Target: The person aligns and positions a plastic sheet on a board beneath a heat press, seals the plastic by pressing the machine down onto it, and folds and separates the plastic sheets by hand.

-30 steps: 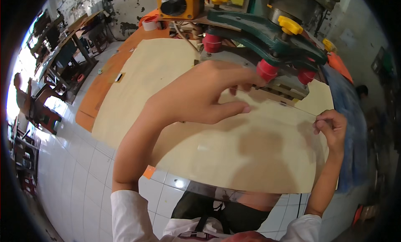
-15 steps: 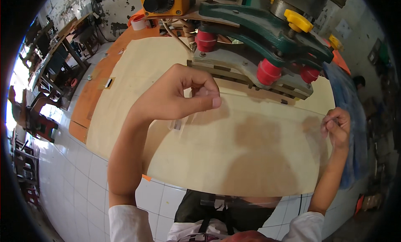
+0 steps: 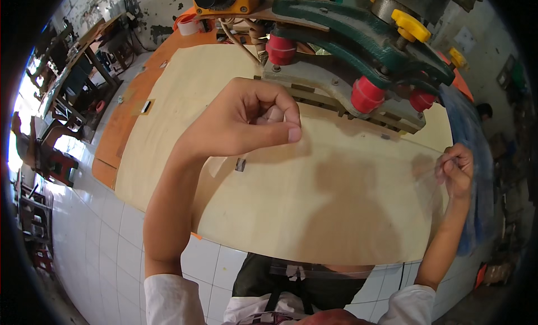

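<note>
A clear plastic sheet (image 3: 322, 270) is stretched between my two hands, and its lower edge shows over my lap. My left hand (image 3: 241, 120) pinches its upper left part between thumb and curled fingers, just in front of the press's metal plate (image 3: 330, 87). At the far right, my right hand (image 3: 458, 169) pinches the sheet's upper right corner, close to the table's right edge. Through the film I see the cream table covering (image 3: 269, 218); most of the sheet's outline is hard to make out.
The press's dark green arm (image 3: 319, 22) reaches over the table, with red spacers (image 3: 367, 94) and yellow knobs (image 3: 411, 26). An orange control box (image 3: 230, 0) and a tape roll (image 3: 188, 26) stand behind. Blue sheeting (image 3: 476, 173) hangs at right.
Both hands still grip the sheet and have barely shifted. The table and press sit slightly differently in view. A small dark mark near my left wrist shows more plainly.
</note>
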The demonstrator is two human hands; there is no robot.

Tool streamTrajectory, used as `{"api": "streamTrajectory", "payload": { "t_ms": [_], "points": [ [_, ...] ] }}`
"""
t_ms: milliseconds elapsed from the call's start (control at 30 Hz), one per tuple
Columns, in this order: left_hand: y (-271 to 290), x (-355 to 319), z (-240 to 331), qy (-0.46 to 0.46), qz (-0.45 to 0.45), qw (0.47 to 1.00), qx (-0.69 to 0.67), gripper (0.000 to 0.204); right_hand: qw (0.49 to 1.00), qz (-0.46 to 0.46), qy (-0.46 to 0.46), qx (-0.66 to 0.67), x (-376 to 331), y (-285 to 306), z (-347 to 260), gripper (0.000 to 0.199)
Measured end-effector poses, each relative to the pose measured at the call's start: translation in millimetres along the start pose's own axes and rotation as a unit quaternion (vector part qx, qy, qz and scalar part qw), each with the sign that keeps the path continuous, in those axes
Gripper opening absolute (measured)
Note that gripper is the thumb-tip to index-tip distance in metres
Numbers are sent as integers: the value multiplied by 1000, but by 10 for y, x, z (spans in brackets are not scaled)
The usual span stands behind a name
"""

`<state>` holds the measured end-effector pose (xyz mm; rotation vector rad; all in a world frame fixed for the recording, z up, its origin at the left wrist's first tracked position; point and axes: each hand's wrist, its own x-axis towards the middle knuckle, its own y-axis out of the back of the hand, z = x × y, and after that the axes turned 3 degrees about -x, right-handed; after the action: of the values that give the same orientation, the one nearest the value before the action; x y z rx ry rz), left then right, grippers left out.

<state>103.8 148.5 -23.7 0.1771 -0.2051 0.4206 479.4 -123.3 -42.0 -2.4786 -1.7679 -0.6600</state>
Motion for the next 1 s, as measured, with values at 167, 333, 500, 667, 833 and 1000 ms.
{"api": "streamTrajectory", "payload": {
  "t_ms": [167, 333, 500, 667, 833, 1000],
  "points": [
    [-65, 30, 47, 44, 106, 985, 126, 13, 1000, 11, -4, -19, 19, -78, -34, 29],
    [-51, 46, 8, 36, 130, 983, 126, 14, 999, 19, -9, -37, 9, -133, -40, 30],
    [-47, 41, 16, 57, 129, 987, 82, 15, 999, 9, -1, -51, 2, -108, -31, 33],
    [-45, 41, 35, 69, 133, 986, 78, 13, 999, 20, -15, -44, 9, -120, -53, 30],
    [-47, 48, 7, 73, 139, 985, 69, 12, 999, 27, -9, -39, 2, -139, -60, 31],
    [-54, 55, 21, 68, 140, 985, 72, 12, 999, 29, -6, -40, 9, -130, -52, 31]
  ]
}}
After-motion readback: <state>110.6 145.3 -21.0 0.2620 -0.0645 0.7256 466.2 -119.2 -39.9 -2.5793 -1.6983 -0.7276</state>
